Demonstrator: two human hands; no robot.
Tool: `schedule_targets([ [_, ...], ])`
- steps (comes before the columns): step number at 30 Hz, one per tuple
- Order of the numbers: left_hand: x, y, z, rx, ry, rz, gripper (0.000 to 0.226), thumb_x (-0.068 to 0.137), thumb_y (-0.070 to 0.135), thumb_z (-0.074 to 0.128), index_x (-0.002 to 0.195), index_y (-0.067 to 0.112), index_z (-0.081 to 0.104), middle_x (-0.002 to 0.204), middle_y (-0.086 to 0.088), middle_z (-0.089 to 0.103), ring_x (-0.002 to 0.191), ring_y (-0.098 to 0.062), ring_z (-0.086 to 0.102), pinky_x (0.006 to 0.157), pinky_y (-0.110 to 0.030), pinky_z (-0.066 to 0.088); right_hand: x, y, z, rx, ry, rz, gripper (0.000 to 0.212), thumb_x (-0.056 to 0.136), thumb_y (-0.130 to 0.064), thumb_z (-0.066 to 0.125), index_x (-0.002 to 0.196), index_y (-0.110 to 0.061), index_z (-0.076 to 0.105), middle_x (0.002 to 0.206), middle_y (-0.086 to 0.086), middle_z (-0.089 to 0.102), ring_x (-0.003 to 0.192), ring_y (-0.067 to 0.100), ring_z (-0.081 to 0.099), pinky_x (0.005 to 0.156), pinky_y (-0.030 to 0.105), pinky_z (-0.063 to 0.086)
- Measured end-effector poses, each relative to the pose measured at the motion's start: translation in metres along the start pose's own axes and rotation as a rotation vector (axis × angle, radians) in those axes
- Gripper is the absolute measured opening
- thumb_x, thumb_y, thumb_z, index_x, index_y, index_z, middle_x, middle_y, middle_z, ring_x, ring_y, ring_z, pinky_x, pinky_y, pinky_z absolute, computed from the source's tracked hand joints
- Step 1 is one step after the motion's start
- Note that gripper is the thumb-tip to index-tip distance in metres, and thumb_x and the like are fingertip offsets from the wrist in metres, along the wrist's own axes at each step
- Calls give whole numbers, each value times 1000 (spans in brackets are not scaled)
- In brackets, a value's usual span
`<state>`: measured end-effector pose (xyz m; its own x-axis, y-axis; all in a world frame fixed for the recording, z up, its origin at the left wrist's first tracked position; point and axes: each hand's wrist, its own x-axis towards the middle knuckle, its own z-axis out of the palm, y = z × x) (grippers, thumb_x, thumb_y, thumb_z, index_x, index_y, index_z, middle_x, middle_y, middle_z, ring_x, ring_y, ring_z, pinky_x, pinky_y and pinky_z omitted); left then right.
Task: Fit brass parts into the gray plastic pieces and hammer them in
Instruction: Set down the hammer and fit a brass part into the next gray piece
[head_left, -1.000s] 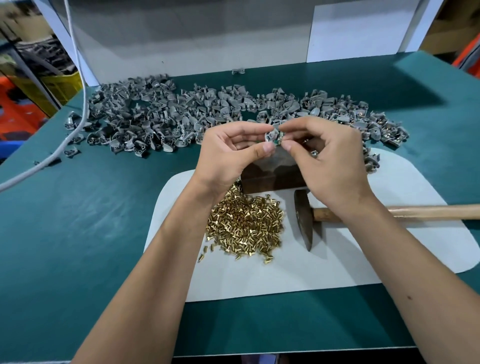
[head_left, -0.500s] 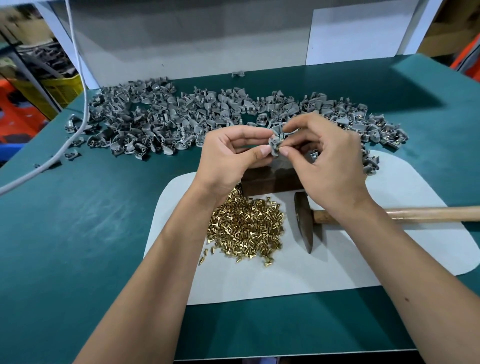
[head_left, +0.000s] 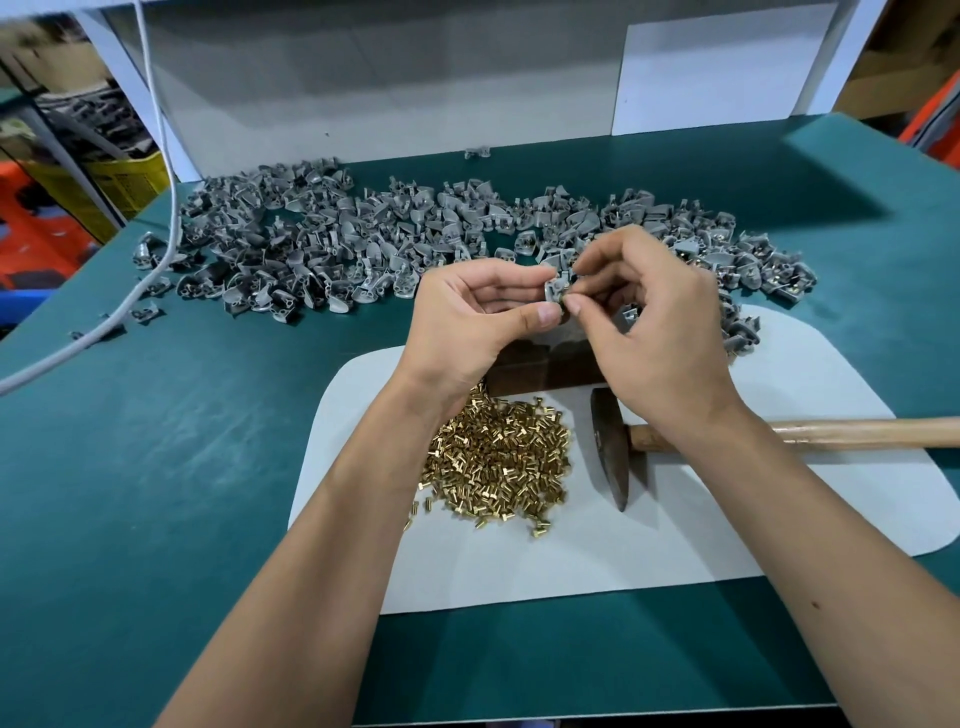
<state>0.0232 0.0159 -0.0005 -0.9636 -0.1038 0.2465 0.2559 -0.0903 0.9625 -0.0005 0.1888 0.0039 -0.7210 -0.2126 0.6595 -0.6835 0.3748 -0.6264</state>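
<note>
Cable hangs down at the far left and trails across the green surface, just beside a few stray gray bits. Next comes the heap of gray plastic pieces, far too many to count, spread along the back of the surface. Toward the middle, the left hand pinches one gray plastic piece between thumb and forefinger, lifted above the dark block. Below it on the white mat lies the pile of brass parts, again in the hundreds, uncountable. The right hand meets the left at that one held piece, its thumb and fingertips closed on the piece's edge; whether a brass part sits between them I cannot tell, it is too small. One hammer lies on the mat, untouched, its wooden handle running off to the right.

By my judgement the gray piece is light, stiff and hollow, best held by its outer walls so the socket stays free. The brass parts look small, hard and smooth, likely to slip or roll; they want a fingertip pinch on the shank. The hammer head looks heavy against such plastic, so gentle taps seem wise.
</note>
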Motion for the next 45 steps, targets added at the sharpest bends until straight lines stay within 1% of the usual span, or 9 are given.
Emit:
schedule_targets([
  [7, -1, 1, 1, 15, -2, -13, 32, 68, -16, 81, 89, 6, 75, 75, -3, 76, 71, -13, 71, 74, -28, 63, -2, 0, 2, -59, -53, -66, 23, 84, 3, 71, 90, -11, 54, 79, -8, 58, 73, 5, 56, 64, 15, 43],
  [13, -2, 0, 3, 69, 22, -6, 30, 68, -16, 83, 88, 6, 75, 76, -3, 75, 73, -12, 70, 75, -25, 61, 0, -2, 3, -137, -70, -87, 31, 80, 7, 70, 86, -16, 51, 76, -10, 53, 71, -2, 52, 64, 9, 36],
  [20, -2, 0, 2, 37, 49, -32, 30, 68, -9, 85, 91, 9, 77, 84, -11, 77, 82, -22, 71, 87, -44, 62, -1, -1, -1, -56, -12, -61, 15, 87, -3, 75, 92, -10, 63, 83, -3, 67, 77, 10, 66, 69, 28, 56],
  [22, -1, 0, 1, 17, 51, -42, 31, 69, -9, 84, 94, 8, 77, 86, -11, 77, 84, -21, 71, 88, -43, 61, -1, 1, -3, -38, -30, -54, 16, 87, -4, 76, 96, -10, 66, 86, -3, 69, 81, 11, 69, 73, 31, 59],
  [27, -1, -1, 0, -16, 34, -43, 33, 71, -9, 83, 100, 4, 76, 92, -17, 77, 87, -26, 71, 84, -40, 63, -1, 2, -5, -89, 4, -97, 12, 87, -5, 78, 98, -10, 75, 90, -3, 73, 85, 6, 69, 78, 25, 59],
  [33, -2, -1, 2, -98, 8, -66, 28, 79, 0, 79, 106, 0, 74, 94, -20, 77, 84, -29, 76, 81, -36, 63, 1, 3, -7, -165, 21, -165, 8, 90, -4, 75, 97, -5, 79, 93, 5, 72, 90, 14, 65, 83, 18, 51],
  [37, -1, -2, 7, 54, 36, 53, 33, 80, 3, 83, 111, 0, 74, 102, -18, 77, 95, -30, 75, 91, -43, 61, 2, 2, -5, -164, 16, -119, 7, 95, -6, 69, 98, -4, 76, 94, 5, 69, 90, 16, 62, 80, 21, 49],
  [41, 0, -3, 12, 156, 83, 145, 33, 74, -3, 87, 105, 2, 75, 98, -12, 78, 88, -21, 76, 84, -31, 60, 3, 3, -3, -162, 35, -62, 7, 96, -9, 69, 98, -5, 74, 92, 1, 67, 87, 14, 61, 79, 14, 45],
  [45, -1, -5, 14, 143, 111, 141, 27, 74, -6, 85, 99, 4, 77, 95, -10, 79, 87, -22, 77, 80, -30, 61, 2, 3, -2, -170, 35, -44, 7, 96, -9, 69, 99, -5, 74, 93, 2, 69, 87, 12, 61, 79, 11, 44],
])
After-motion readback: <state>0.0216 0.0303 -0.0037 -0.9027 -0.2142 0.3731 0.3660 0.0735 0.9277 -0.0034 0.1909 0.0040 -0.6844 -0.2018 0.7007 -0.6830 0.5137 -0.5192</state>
